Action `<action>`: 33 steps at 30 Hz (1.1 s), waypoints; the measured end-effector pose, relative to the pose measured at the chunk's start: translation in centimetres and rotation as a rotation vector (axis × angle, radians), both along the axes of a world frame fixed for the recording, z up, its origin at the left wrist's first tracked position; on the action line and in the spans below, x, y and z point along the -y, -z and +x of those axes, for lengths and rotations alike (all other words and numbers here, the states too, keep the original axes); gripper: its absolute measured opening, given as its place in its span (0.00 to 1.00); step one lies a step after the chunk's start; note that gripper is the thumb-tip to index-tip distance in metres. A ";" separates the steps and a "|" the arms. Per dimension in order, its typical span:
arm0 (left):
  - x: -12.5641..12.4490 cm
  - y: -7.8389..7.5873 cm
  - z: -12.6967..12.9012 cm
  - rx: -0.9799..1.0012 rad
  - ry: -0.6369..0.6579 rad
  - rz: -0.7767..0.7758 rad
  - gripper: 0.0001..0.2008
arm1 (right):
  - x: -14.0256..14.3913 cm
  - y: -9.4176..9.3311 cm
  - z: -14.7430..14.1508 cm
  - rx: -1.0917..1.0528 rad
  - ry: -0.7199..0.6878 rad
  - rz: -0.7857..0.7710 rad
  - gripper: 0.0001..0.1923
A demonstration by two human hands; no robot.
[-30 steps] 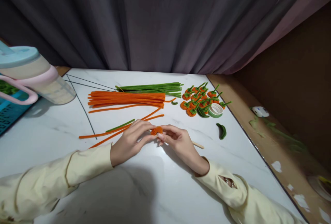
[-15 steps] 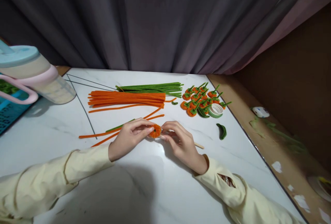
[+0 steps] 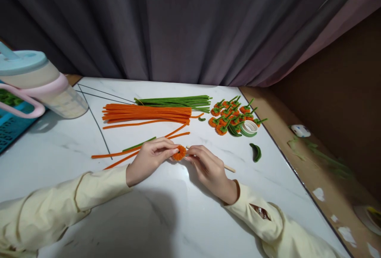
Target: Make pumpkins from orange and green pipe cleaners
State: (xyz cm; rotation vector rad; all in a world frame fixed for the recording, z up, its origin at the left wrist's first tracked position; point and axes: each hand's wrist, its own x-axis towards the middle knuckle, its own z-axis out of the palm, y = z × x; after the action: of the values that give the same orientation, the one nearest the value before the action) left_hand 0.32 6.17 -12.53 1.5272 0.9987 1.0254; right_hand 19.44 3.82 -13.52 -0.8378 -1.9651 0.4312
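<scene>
Orange fuzzy ring: pinched by left hand | right hand: angled inward, curled beside it, hold unclear

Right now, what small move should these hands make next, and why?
Perhaps the right hand should turn the orange chenille ring slightly: the left hand pinches one side, while the right is poised at its opposite edge.
</scene>
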 end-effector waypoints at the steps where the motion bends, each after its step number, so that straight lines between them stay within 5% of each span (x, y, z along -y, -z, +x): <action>1: 0.0 0.0 0.0 0.003 0.004 -0.004 0.05 | 0.0 0.0 0.0 0.007 0.002 0.005 0.08; 8: -0.1 -0.1 -0.1 0.000 0.010 -0.044 0.04 | -0.1 -0.1 0.0 0.017 -0.007 -0.007 0.06; 14: -0.5 -0.7 -0.4 0.089 0.234 -0.259 0.12 | -0.1 -0.3 0.3 0.058 -0.027 0.029 0.15; 18: -0.9 -0.7 -0.8 0.068 0.343 -0.155 0.19 | 0.0 -0.5 0.3 -0.024 -0.073 0.009 0.13; 24: -1.1 -0.5 -1.0 -0.086 0.357 0.004 0.12 | 0.1 -0.4 0.4 -0.020 -0.149 -0.016 0.17; 33: -0.9 -1.3 -0.6 0.062 0.358 -0.254 0.10 | 0.1 -1.0 0.5 0.008 -0.202 0.010 0.15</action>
State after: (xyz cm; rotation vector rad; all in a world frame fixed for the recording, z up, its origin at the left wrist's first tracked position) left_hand -0.25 7.06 -11.28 1.3903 0.7454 0.6621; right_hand 19.92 3.76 -12.51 -0.6382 -2.0656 0.5360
